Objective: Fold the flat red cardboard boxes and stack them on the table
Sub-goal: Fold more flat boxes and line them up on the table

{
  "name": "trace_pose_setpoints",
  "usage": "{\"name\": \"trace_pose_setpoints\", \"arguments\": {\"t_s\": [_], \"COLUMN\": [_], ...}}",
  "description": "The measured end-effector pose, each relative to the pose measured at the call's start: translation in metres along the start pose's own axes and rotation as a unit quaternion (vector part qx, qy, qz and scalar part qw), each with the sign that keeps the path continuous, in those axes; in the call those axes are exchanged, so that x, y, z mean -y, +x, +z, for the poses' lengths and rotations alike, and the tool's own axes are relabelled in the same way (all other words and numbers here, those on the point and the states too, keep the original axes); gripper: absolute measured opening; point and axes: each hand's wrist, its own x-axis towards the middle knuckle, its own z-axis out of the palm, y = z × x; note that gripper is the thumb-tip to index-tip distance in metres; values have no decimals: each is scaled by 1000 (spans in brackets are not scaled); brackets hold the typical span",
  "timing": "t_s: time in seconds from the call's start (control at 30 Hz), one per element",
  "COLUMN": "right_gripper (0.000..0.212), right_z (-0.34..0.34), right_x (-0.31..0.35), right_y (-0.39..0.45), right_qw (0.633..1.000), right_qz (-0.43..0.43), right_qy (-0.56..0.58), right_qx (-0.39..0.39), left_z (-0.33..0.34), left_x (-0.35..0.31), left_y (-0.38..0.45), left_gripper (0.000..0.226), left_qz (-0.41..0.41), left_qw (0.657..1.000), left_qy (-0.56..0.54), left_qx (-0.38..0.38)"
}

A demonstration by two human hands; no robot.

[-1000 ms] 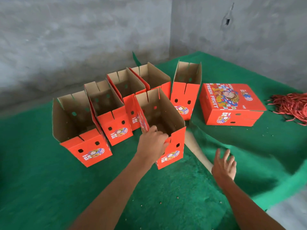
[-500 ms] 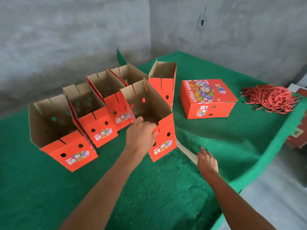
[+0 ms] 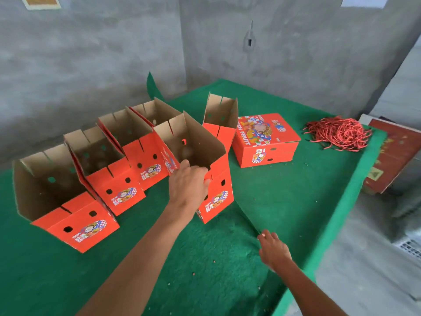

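Several open-topped red boxes stand in a row on the green table. My left hand grips the front rim of the nearest open box, fingers curled over its edge. Left of it stand three more open boxes, the closest to me at the far left. Another open box stands upright behind. A closed red box printed "FRESH FRUIT" lies to the right. My right hand hovers low over the green cover near the table's front edge, fingers relaxed and holding nothing.
A heap of red cords lies at the table's far right corner. A pile of flat red cardboard leans beyond the right edge. Grey concrete walls close the back and left; the floor drops off at the right.
The view has swung left and pulled back, showing the flat cardboard at the right. My left hand keeps its grip on the box rim; my right hand has drawn back toward me.
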Motion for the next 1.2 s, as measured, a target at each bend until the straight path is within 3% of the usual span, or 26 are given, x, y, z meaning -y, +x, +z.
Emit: {"name": "trace_pose_setpoints", "arguments": {"t_s": [0.17,0.27,0.37,0.53,0.63,0.77,0.9,1.2], "right_gripper": [45,43,55,63,53,22,19,28], "right_z": [-7,-21,-28,-43,-68,-102,-126,-149], "right_x": [20,36,54,80,99,144,210,419], "right_y": [18,34,42,40,32,19,0,-81], "right_qw": [993,985,979,972,956,899,852,795], "right_qz": [47,35,15,-47,-110,-204,-293,-425], "right_qy": [88,136,184,200,195,193,211,271], "right_qx": [-69,-96,-90,-115,-188,-336,-378,-337], "left_z": [19,36,52,62,54,32,-2,-113], "left_x": [-4,-3,1,7,14,36,87,296], "left_y": [-1,-4,-7,2,2,-14,-55,-282], "left_gripper": [17,14,8,24,34,60,81,63], "left_qz": [7,8,14,13,10,-9,-94,-364], "left_qw": [1000,999,998,998,1000,999,992,916], "left_qy": [11,24,54,50,9,-17,-65,18], "left_qx": [17,48,41,25,22,-26,-61,-166]}}
